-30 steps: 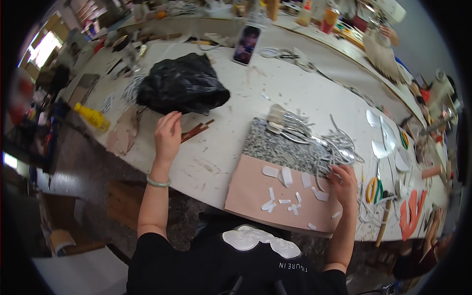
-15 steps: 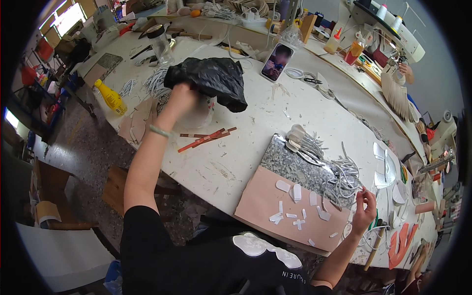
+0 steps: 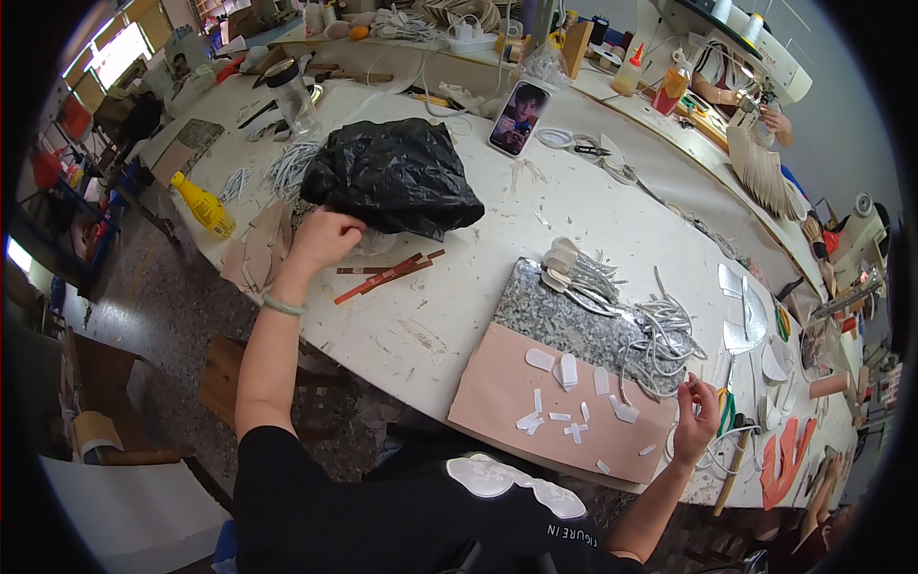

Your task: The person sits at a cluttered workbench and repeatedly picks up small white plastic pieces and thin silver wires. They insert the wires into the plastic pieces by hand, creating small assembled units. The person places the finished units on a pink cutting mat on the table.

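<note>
At the left of the table a crumpled black plastic bag (image 3: 397,177) covers something, with a bit of clear material showing under its front edge. My left hand (image 3: 327,239) is closed at the bag's near left edge, its fingertips curled against the plastic. On the right, my right hand (image 3: 698,421) is held up with fingers pinched together; whatever is between them is too small to make out. Beside it lie a pinkish-tan board (image 3: 507,397) with several small white pieces (image 3: 567,371) and a grey speckled slab (image 3: 550,306) with a bundle of silvery cords (image 3: 660,335).
Reddish-brown strips (image 3: 387,277) lie before the bag. A yellow bottle (image 3: 204,206), a glass jar (image 3: 295,100) and a propped phone (image 3: 519,118) stand around it. Scissors (image 3: 729,402) and orange cut pieces (image 3: 786,464) are at the right. A co-worker's hand (image 3: 775,124) is by a sewing machine.
My left hand has come out from beneath the black bag to its near edge, and the bag has settled lower and spread. My right hand has lowered slightly, still pinched.
</note>
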Tool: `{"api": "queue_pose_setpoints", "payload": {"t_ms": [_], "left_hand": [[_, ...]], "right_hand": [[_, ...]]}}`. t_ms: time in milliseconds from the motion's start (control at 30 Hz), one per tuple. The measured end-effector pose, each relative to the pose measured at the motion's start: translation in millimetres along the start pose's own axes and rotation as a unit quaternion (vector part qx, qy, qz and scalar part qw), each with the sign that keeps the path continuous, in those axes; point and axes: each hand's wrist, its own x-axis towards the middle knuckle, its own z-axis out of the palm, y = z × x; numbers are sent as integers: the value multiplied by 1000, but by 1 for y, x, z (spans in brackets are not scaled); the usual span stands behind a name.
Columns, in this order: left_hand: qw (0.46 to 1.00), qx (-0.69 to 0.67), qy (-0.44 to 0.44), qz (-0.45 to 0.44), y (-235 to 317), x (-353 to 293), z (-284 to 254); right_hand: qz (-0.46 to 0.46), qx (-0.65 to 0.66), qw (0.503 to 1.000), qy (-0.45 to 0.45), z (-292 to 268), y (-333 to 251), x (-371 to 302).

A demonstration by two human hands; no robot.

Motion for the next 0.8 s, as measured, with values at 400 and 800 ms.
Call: {"api": "queue_pose_setpoints", "payload": {"t_ms": [400, 800], "left_hand": [[990, 120, -19, 74, -38, 50, 46], [986, -41, -114, -117, -21, 7, 35]], "right_hand": [[-2, 26, 1000, -17, 2, 2, -1], [-3, 40, 998, -41, 11, -4, -3]]}}
